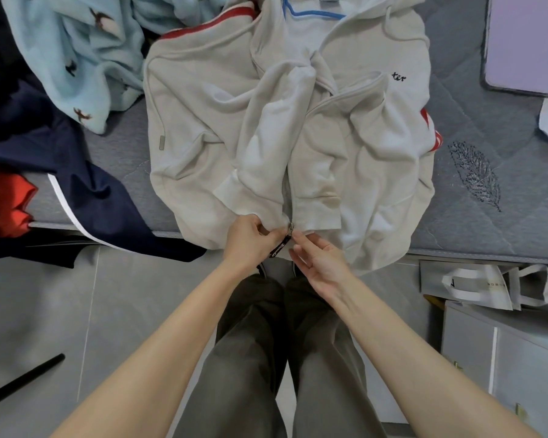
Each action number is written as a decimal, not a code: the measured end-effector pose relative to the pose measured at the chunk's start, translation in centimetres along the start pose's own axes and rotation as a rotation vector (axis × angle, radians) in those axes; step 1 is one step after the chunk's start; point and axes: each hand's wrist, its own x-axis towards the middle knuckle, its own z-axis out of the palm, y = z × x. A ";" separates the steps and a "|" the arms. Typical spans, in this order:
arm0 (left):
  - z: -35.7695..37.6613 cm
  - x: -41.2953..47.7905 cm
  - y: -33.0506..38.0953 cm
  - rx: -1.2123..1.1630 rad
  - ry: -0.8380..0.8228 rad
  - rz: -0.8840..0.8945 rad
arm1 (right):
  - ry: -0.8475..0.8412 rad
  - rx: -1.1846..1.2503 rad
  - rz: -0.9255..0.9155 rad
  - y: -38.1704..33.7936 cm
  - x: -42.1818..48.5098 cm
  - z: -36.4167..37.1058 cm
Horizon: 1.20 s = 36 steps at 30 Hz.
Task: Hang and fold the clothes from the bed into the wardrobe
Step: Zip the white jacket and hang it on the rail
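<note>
A cream zip-up hoodie (203,121) lies spread on the grey mattress (487,128), its hem hanging over the bed's near edge. A blue hanger (314,14) sits inside its neck. My left hand (250,241) pinches the left side of the hem beside the zip's bottom end. My right hand (320,263) has its fingertips at the zip slider, where a black pull tab (280,247) hangs down between the two hands; the other fingers are loosely extended.
A light blue printed garment (76,52) and a navy garment (60,172) with a white stripe lie at the left, with red fabric (10,203) beside them. A lilac panel (529,42) is at the right. White paper bags (475,286) and a white cabinet (519,358) stand on the floor.
</note>
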 end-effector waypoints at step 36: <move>-0.8 -1.7 -3.8 0.075 -0.151 -0.086 | -0.092 -0.619 0.108 -6.6 0.3 4.9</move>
